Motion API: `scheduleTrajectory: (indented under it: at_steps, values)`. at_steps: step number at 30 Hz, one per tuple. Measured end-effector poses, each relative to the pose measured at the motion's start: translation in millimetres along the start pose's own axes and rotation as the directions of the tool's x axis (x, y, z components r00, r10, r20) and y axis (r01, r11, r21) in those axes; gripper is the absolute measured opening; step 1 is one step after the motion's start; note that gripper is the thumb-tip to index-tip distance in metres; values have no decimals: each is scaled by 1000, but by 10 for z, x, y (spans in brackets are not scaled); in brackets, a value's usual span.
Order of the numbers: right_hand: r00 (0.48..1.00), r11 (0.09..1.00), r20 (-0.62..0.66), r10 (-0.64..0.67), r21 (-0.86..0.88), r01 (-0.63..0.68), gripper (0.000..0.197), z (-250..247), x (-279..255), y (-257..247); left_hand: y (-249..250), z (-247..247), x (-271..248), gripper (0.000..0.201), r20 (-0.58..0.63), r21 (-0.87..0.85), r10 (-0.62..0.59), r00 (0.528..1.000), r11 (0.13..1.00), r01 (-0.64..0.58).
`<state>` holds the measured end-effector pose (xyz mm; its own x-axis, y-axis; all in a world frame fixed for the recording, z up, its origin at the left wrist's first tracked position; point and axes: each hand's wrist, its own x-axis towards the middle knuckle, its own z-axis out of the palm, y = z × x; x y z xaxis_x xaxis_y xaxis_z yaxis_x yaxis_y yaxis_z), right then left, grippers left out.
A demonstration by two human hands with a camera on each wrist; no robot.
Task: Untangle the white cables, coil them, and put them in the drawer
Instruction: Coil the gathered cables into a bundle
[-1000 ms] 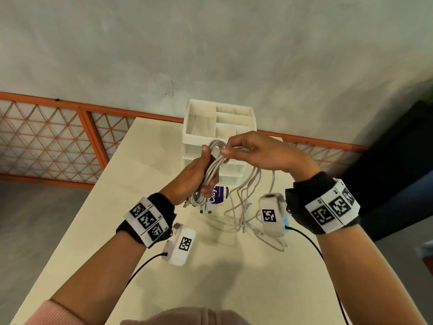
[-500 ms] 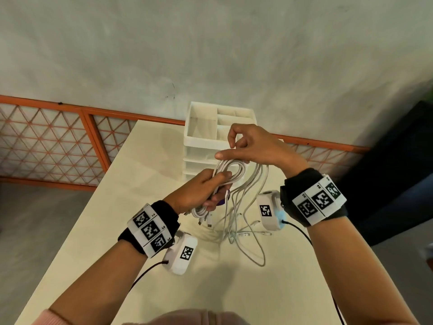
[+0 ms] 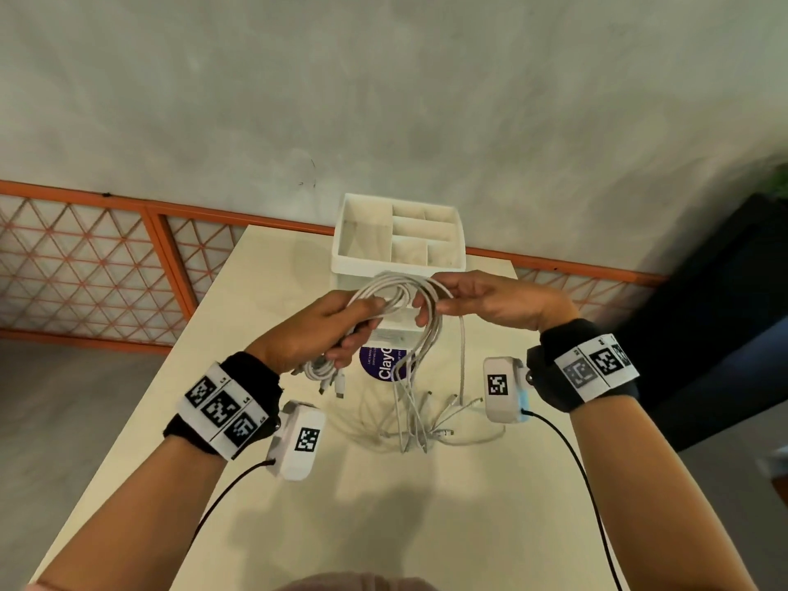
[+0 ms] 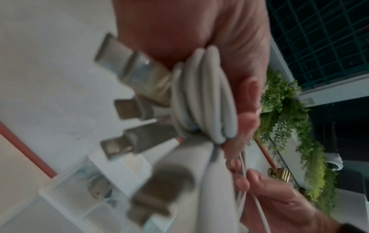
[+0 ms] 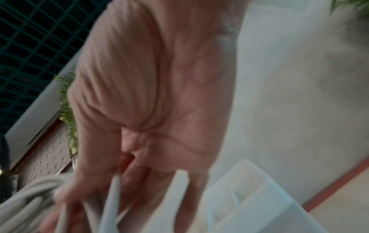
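Observation:
My left hand (image 3: 337, 330) grips a coiled bundle of white cables (image 3: 386, 294) above the table; several plug ends (image 3: 330, 379) stick out below the fist. In the left wrist view the cable loops (image 4: 201, 94) lie across my curled left fingers, with blurred plugs (image 4: 127, 67) beside them. My right hand (image 3: 443, 305) pinches loose strands of the same cables at the coil's right side. The free tails (image 3: 420, 420) hang down onto the table. The right wrist view is blurred; strands (image 5: 113, 197) pass between my right fingers. Behind stands the white drawer unit (image 3: 362, 266).
The drawer unit has an open top tray with several compartments (image 3: 409, 232). A purple round sticker (image 3: 386, 364) lies on the cream table (image 3: 426, 505) under the cables. An orange lattice railing (image 3: 85, 266) runs behind the table. Floor drops off on both sides.
My right hand has swung from above the coil down to its right side, carrying strands round. My left hand has risen a little with the bundle. The hanging tails have shortened.

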<state>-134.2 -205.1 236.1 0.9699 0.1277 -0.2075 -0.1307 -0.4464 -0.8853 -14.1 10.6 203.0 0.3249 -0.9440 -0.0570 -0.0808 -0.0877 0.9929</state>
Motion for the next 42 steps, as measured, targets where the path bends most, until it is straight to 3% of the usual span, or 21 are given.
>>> scheduleTrajectory:
  at_steps: [2,5,8,11,14,17,19,22,24,26,31,37,42]
  values:
    - [997,984,-58,-54,167,63,29,70,44,50,64,-39,3,33,-31,-26,32,999,999,-33]
    - [981,875,-193,-28,470,117,33,201,120,93,99,-65,17,34,-64,-49,54,997,997,-57]
    - [955,831,-296,-24,525,183,34,281,177,117,92,-82,40,33,-80,-47,55,995,997,-58]
    - [953,767,-303,0,612,194,33,311,198,103,99,-111,58,34,-94,-43,65,993,997,-69]
    - [969,748,-217,119,662,56,41,317,210,86,109,-142,77,33,-119,-8,80,990,997,-81]
    - [966,794,-187,177,607,-28,46,323,204,42,77,-163,91,34,-126,36,80,989,996,-76]
    - [941,874,-299,156,486,10,47,345,186,4,42,-169,100,35,-142,41,78,987,997,-73]
    - [858,994,-513,-2,90,56,37,396,167,-51,-3,-190,118,36,-174,50,70,982,997,-62]
    - [816,993,-571,-96,-115,36,29,383,179,-43,-40,-214,134,36,-178,72,55,982,996,-43]
    - [791,982,-599,-128,-189,16,29,352,193,-43,-85,-216,139,35,-150,125,41,988,992,-22]
    - [774,993,-631,-59,-113,-17,35,370,266,-158,-88,-21,121,33,-40,61,63,997,996,-60]
    - [805,993,-589,65,116,5,56,628,338,-201,-94,185,170,36,-153,-145,159,975,973,-181]
    - [694,992,-710,120,119,-49,65,762,414,-105,-167,239,223,33,-152,-163,190,970,963,-214]
